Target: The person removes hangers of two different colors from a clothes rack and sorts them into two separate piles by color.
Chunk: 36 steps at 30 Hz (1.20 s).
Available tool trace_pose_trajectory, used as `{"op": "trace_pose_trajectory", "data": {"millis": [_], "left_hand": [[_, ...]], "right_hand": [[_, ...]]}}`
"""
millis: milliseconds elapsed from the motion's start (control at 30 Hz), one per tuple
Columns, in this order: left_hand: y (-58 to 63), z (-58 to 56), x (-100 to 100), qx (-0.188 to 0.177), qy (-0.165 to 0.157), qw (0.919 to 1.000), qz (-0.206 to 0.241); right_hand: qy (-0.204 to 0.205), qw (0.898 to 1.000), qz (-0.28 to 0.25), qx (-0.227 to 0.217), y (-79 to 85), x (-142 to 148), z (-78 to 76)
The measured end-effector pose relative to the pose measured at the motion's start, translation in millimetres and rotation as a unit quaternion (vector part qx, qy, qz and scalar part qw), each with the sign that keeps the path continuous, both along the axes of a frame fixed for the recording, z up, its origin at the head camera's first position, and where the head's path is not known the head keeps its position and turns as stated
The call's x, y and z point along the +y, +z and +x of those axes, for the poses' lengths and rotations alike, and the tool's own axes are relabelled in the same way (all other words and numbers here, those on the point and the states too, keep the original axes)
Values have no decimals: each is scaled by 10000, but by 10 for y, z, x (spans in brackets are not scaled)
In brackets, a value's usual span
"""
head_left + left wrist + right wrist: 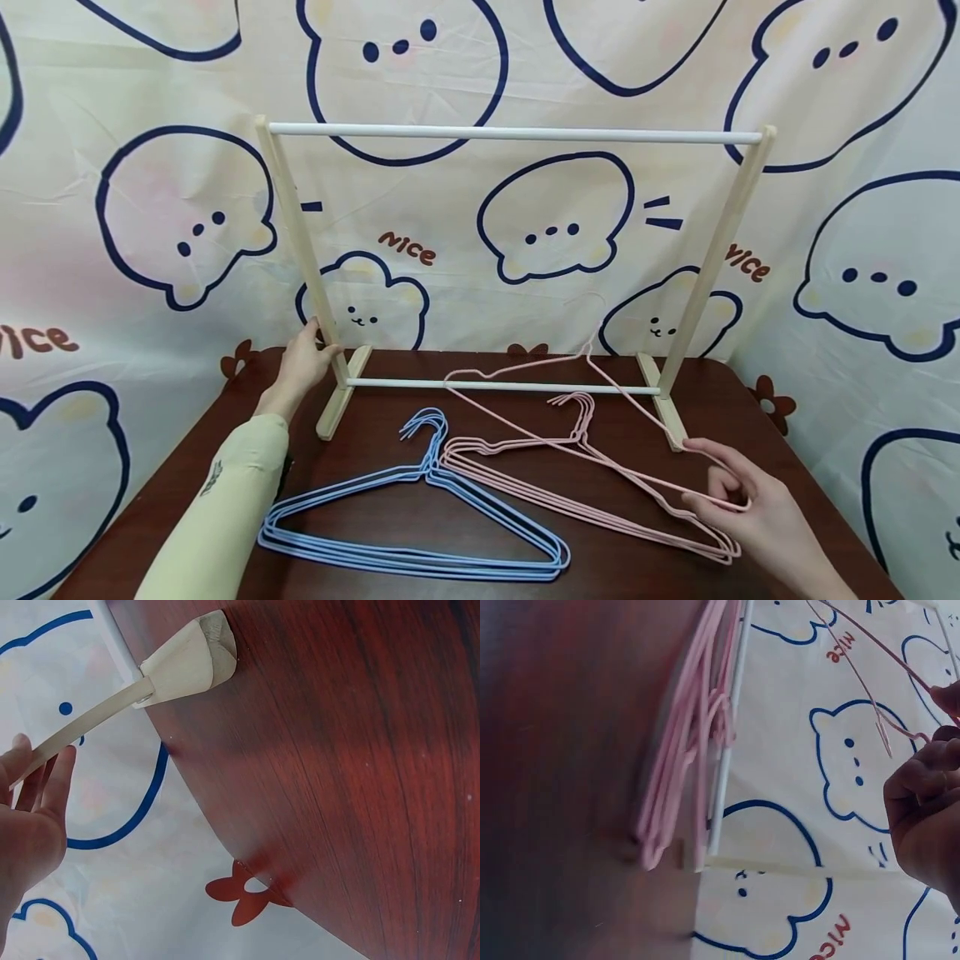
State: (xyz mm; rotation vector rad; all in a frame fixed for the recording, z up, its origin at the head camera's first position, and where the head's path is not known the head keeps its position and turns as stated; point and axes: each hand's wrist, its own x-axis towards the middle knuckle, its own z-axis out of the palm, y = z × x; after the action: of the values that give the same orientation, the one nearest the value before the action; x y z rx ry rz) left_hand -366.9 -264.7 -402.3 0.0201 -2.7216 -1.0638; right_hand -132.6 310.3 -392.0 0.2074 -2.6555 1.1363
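My left hand [300,371] grips the left wooden post [300,229] of a small clothes rack low down, fingers round it in the left wrist view too. At the table's right side, my right hand [757,517] pinches one end of a pink clothes hanger [587,350]. This hanger is raised and slanted, its hook pointing up toward the back, below the rack's white top rod [517,133]. Under it lies a stack of pink hangers [581,512]. To the left of those lies a stack of blue hangers [420,562], hooks toward the back.
The rack stands at the back of a dark brown table [352,525], on two wooden feet. A white lower rod [405,383] joins its posts close over the table. Behind hangs a pale curtain [450,200] with bear drawings.
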Motion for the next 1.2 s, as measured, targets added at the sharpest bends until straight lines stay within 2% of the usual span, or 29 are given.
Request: {"op": "trace_pose_trajectory", "data": {"millis": [133, 467, 633, 733, 900, 1033, 1200], "left_hand": [[18, 8, 17, 4, 10, 10000, -16], [12, 11, 9, 13, 39, 10000, -62], [18, 21, 7, -29, 70, 10000, -65], [31, 25, 15, -65, 51, 10000, -36], [43, 29, 33, -99, 52, 9999, 50], [32, 26, 33, -68, 75, 9999, 37], [20, 28, 41, -43, 77, 10000, -40]], "right_hand": [[17, 9983, -236, -540, -77, 87, 49], [-153, 9883, -258, -1494, -259, 232, 79], [136, 9783, -354, -2037, -324, 320, 36], [474, 9728, -377, -2236, -386, 389, -8], [743, 9617, -396, -2609, -454, 522, -95], [987, 9603, 125, -2607, -487, 604, -144], [1072, 9614, 1345, -2149, -495, 622, -162]]}}
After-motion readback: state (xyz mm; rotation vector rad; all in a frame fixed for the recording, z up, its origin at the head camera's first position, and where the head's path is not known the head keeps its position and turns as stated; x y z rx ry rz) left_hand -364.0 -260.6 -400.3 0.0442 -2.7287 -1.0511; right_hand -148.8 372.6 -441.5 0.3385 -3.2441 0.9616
